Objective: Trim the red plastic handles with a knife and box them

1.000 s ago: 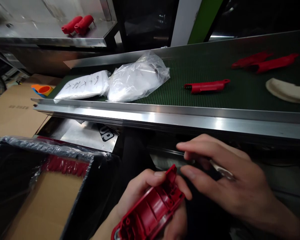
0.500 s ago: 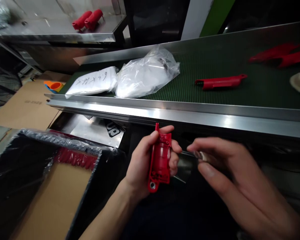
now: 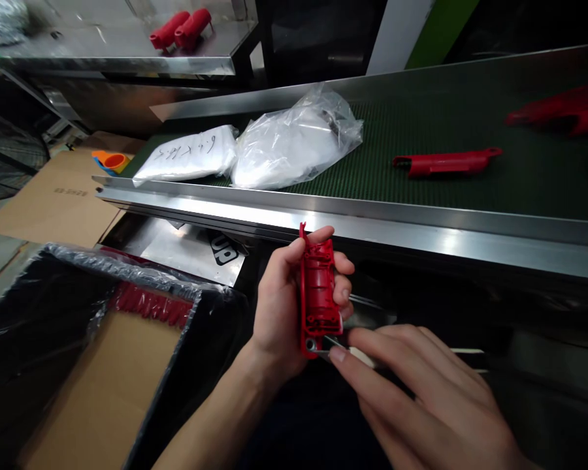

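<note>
My left hand is wrapped round a red plastic housing, a half-shell with its hollow side facing up and a metal-lined hole at its lower end. My right hand pinches a small thin metal blade between thumb and fingers. A pale part, possibly its handle, shows beneath the fingers. The blade's tip lies at the lower end of the housing, beside the hole; whether it touches the plastic I cannot tell. Another red housing rests on the green conveyor belt beyond my hands.
The belt also carries a white plastic packet, a clear bag and more red parts. Its metal rail runs before me. At left stands a lined box with red pieces inside. Two red housings sit on the back table.
My right hand has moved left and down, bringing the blade to the lower end of the red housing. My left hand still holds the housing, slightly higher in view.
</note>
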`<state>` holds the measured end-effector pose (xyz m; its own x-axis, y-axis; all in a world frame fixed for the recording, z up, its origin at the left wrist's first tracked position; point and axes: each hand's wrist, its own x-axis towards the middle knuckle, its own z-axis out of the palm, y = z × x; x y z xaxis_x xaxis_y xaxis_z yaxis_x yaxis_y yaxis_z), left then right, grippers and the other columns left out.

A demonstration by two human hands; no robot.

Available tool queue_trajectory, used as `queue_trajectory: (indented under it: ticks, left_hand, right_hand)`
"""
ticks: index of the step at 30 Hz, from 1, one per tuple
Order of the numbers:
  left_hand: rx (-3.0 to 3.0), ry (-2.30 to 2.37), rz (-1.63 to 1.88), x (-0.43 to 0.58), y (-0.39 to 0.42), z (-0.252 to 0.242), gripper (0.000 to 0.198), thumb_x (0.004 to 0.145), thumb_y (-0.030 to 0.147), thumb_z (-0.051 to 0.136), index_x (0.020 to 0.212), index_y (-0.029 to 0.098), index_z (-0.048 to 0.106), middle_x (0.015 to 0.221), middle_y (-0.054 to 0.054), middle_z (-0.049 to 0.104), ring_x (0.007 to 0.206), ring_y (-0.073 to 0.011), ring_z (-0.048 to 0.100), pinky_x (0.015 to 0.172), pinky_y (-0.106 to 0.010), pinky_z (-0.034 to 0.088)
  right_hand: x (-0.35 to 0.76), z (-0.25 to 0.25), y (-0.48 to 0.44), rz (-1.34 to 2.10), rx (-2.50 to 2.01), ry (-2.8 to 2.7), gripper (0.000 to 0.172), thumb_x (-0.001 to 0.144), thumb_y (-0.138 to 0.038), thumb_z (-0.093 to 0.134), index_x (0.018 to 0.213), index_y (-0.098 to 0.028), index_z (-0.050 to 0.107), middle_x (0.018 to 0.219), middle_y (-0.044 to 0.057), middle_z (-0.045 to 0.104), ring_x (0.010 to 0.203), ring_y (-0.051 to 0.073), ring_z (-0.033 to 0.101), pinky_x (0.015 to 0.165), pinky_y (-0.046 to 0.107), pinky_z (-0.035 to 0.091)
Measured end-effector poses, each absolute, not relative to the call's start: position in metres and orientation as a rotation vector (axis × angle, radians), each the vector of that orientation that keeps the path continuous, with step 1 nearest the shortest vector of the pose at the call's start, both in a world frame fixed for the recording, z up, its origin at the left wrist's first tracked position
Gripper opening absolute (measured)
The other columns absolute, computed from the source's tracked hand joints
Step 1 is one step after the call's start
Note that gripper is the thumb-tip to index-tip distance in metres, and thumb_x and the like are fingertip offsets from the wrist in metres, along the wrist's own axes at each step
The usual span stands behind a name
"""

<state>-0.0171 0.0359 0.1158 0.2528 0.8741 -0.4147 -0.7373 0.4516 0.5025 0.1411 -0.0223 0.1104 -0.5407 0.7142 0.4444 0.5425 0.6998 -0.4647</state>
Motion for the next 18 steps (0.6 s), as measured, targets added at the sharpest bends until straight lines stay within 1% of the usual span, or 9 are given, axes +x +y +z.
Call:
queue_trajectory:
  ticks: [5, 9, 11, 13, 16, 18]
  left_hand:
    - [0.231, 0.732, 1.103, -0.015, 0.036, 0.119, 0.037, 0.096, 0.038, 0.034, 0.117, 0.017, 0.056, 0.082, -0.004, 0.056, 0.055, -0.0119, 0.047, 0.048, -0.022, 0.038]
    - [0.224, 0.717, 1.099, -0.014, 0.038, 0.117, 0.036, 0.096, 0.038, 0.034, 0.116, 0.018, 0.057, 0.082, -0.003, 0.055, 0.054, -0.0113, 0.045, 0.047, -0.022, 0.037]
    - [0.22, 0.729, 1.098, -0.013, 0.04, 0.115, 0.036, 0.097, 0.038, 0.034, 0.115, 0.017, 0.057, 0.082, -0.003, 0.055, 0.055, -0.0114, 0.046, 0.047, -0.022, 0.037]
    - [0.234, 0.747, 1.095, -0.013, 0.041, 0.115, 0.037, 0.096, 0.037, 0.033, 0.116, 0.017, 0.056, 0.082, -0.004, 0.055, 0.055, -0.0118, 0.046, 0.047, -0.022, 0.037]
    - [0.285, 0.771, 1.099, -0.012, 0.045, 0.12, 0.038, 0.096, 0.038, 0.033, 0.118, 0.016, 0.055, 0.083, -0.004, 0.055, 0.056, -0.012, 0.046, 0.047, -0.023, 0.038]
    - [0.349, 0.814, 1.113, -0.01, 0.055, 0.126, 0.039, 0.096, 0.038, 0.034, 0.121, 0.016, 0.053, 0.083, -0.004, 0.055, 0.056, -0.0114, 0.046, 0.049, -0.023, 0.039]
  right_hand:
    - [0.145, 0.108, -0.021, 0.342, -0.922, -2.288, 0.033, 0.083, 0.0, 0.057, 0.11, -0.012, 0.069, 0.098, 0.013, 0.071, 0.084, 0.022, 0.064, 0.066, 0.036, 0.052]
    - [0.146, 0.107, -0.019, 0.314, -0.931, -2.306, 0.035, 0.081, 0.001, 0.057, 0.112, -0.012, 0.069, 0.102, 0.014, 0.07, 0.086, 0.023, 0.064, 0.067, 0.037, 0.053]
    - [0.147, 0.106, -0.02, 0.311, -0.938, -2.283, 0.037, 0.081, 0.002, 0.056, 0.114, -0.012, 0.068, 0.103, 0.014, 0.07, 0.088, 0.023, 0.064, 0.068, 0.037, 0.053]
    - [0.15, 0.105, -0.02, 0.379, -0.953, -2.224, 0.038, 0.082, 0.002, 0.057, 0.115, -0.014, 0.067, 0.105, 0.013, 0.069, 0.091, 0.022, 0.064, 0.071, 0.036, 0.054]
    - [0.154, 0.102, -0.02, 0.471, -0.999, -2.094, 0.038, 0.082, 0.004, 0.057, 0.114, -0.016, 0.067, 0.109, 0.01, 0.068, 0.096, 0.019, 0.064, 0.078, 0.034, 0.056]
    - [0.156, 0.097, -0.019, 0.438, -1.012, -2.033, 0.036, 0.082, 0.003, 0.057, 0.11, -0.016, 0.068, 0.104, 0.009, 0.07, 0.094, 0.017, 0.066, 0.077, 0.03, 0.058]
